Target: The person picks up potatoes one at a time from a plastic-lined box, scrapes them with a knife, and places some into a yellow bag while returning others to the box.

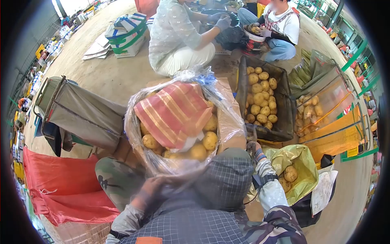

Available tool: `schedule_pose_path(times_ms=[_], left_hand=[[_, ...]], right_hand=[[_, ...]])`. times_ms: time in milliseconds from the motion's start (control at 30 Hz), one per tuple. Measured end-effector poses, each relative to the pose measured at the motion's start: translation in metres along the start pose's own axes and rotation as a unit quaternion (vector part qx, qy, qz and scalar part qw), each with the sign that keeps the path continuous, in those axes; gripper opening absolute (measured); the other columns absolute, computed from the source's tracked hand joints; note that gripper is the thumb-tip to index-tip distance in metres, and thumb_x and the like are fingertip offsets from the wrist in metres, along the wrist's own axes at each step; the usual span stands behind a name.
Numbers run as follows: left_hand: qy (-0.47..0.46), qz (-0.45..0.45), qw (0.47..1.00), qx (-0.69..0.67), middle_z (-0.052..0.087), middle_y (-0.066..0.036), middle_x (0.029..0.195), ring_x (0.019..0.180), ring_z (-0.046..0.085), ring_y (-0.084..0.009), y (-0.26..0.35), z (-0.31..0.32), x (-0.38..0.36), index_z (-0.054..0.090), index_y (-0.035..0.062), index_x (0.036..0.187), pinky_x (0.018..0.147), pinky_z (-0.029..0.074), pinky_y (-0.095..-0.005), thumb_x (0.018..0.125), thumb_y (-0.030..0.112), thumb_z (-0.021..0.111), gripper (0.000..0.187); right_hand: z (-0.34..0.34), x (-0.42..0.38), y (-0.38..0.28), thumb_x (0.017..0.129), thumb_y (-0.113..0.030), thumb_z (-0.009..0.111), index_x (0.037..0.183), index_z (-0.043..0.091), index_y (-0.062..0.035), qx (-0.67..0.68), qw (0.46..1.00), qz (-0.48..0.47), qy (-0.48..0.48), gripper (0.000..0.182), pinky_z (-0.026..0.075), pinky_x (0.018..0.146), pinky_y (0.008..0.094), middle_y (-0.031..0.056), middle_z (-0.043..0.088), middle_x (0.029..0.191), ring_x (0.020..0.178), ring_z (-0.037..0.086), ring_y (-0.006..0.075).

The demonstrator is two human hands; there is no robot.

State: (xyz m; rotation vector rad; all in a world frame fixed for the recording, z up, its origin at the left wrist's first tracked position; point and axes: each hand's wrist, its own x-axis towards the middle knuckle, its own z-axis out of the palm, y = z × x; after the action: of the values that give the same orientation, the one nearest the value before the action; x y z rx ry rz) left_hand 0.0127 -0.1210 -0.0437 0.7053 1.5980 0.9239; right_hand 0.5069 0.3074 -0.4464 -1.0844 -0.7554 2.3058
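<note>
In front of me is a clear plastic bag (pixel 132 118), open at the top and full of potatoes (pixel 209 140). A red cloth with gold stripes (pixel 174 112) covers much of them. My left hand (pixel 152 188) is at the bag's near edge by my lap, its fingers smeared by motion. My right hand (pixel 255 149) is beside my right knee, near the front corner of a black crate (pixel 286 107) of potatoes. Its fingers look curled, and what they hold is hidden. Right of that wrist, a yellow-green bag (pixel 306 156) contains large potatoes.
A grey cloth bin on a metal frame (pixel 85 110) stands left, above a red sack (pixel 61 175). At right, a framed mesh bag (pixel 313 114) contains potatoes. Ahead sit two people (pixel 183 36), (pixel 280 24), one with a bucket (pixel 254 42). A white-green bag (pixel 128 36) stands behind.
</note>
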Motion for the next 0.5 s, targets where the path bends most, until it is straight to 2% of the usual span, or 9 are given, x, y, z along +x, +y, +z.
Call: schedule_pose_path(times_ms=[67,100,133,200,233,333,367,467,500], left_hand=[[0.048,-0.021,0.999,-0.006,0.073,-0.007,0.089,0.078,0.065,-0.0139,0.020,-0.019,-0.004,0.072,-0.0016,0.098,0.073,0.054,-0.0270,0.098,0.027,0.061,0.031],[0.099,0.026,0.992,0.077,0.072,-0.008,0.086,0.075,0.066,-0.0160,0.045,-0.018,-0.007,0.071,-0.0015,0.097,0.071,0.054,-0.0289,0.097,0.026,0.062,0.029],[0.150,0.075,0.973,0.157,0.072,-0.010,0.082,0.072,0.066,-0.0182,0.078,-0.012,-0.007,0.071,-0.0013,0.096,0.069,0.054,-0.0307,0.095,0.025,0.063,0.027],[0.195,0.188,0.912,0.307,0.069,-0.016,0.085,0.078,0.069,-0.0287,0.114,-0.005,0.014,0.070,0.0006,0.095,0.072,0.054,-0.0374,0.087,0.020,0.070,0.021],[0.200,0.247,0.886,0.338,0.069,-0.017,0.088,0.081,0.069,-0.0313,0.120,0.001,0.030,0.070,0.0012,0.096,0.073,0.054,-0.0396,0.085,0.020,0.073,0.022],[0.169,0.312,0.802,0.481,0.061,-0.017,0.123,0.111,0.060,-0.0344,0.127,0.033,0.091,0.058,0.0061,0.128,0.095,0.047,-0.0453,0.074,0.028,0.082,0.063],[0.190,0.350,0.751,0.527,0.056,-0.017,0.133,0.120,0.055,-0.0357,0.123,0.046,0.114,0.051,0.0074,0.138,0.102,0.043,-0.0472,0.071,0.031,0.084,0.079],[0.181,0.319,0.720,0.590,0.045,-0.016,0.144,0.132,0.044,-0.0377,0.104,0.070,0.173,0.040,0.0083,0.147,0.110,0.035,-0.0487,0.067,0.036,0.085,0.096],[0.141,0.292,0.731,0.601,0.054,-0.018,0.137,0.128,0.050,-0.0378,0.124,0.072,0.171,0.042,0.0064,0.146,0.108,0.037,-0.0484,0.067,0.041,0.084,0.096]], right_hand=[[0.107,-0.064,-0.028,0.091,-0.016,0.050,0.102,0.069,-0.0034,0.138,0.983,0.019,0.120,0.025,0.056,0.064,0.0405,0.0107,0.071,0.080,0.066,0.067,0.0243],[0.116,-0.077,-0.034,0.086,-0.017,0.059,0.099,0.070,-0.0010,-0.009,0.987,-0.011,0.162,0.023,0.055,0.066,0.0395,0.0120,0.072,0.083,0.067,0.068,0.0249],[0.129,-0.087,-0.045,0.084,-0.017,0.062,0.099,0.070,-0.0005,-0.139,0.949,-0.036,0.280,0.023,0.055,0.067,0.0390,0.0127,0.073,0.085,0.068,0.069,0.0249],[0.174,-0.102,-0.074,0.080,-0.016,0.069,0.099,0.071,0.0007,-0.379,0.784,-0.092,0.482,0.025,0.055,0.068,0.0378,0.0139,0.074,0.087,0.068,0.069,0.0249],[0.214,-0.124,-0.097,0.078,-0.016,0.075,0.103,0.071,0.0019,-0.261,0.843,-0.137,0.450,0.031,0.055,0.071,0.0351,0.0138,0.074,0.091,0.073,0.069,0.0222],[0.234,-0.139,-0.131,0.080,-0.025,0.075,0.107,0.071,-0.0007,-0.420,0.741,-0.239,0.466,0.037,0.053,0.082,0.0391,0.0163,0.074,0.101,0.090,0.070,0.0319],[0.239,-0.142,-0.142,0.081,-0.021,0.075,0.106,0.071,0.0001,-0.419,0.746,-0.270,0.442,0.033,0.053,0.080,0.0366,0.0135,0.074,0.098,0.087,0.069,0.0272],[0.279,-0.169,-0.172,0.083,-0.009,0.074,0.105,0.071,0.0020,-0.402,0.771,-0.333,0.365,0.025,0.053,0.076,0.0315,0.0075,0.074,0.093,0.082,0.067,0.0177],[0.320,-0.195,-0.189,0.083,-0.008,0.074,0.105,0.071,0.0020,-0.384,0.791,-0.336,0.338,0.025,0.053,0.076,0.0314,0.0072,0.074,0.093,0.082,0.067,0.0175]])
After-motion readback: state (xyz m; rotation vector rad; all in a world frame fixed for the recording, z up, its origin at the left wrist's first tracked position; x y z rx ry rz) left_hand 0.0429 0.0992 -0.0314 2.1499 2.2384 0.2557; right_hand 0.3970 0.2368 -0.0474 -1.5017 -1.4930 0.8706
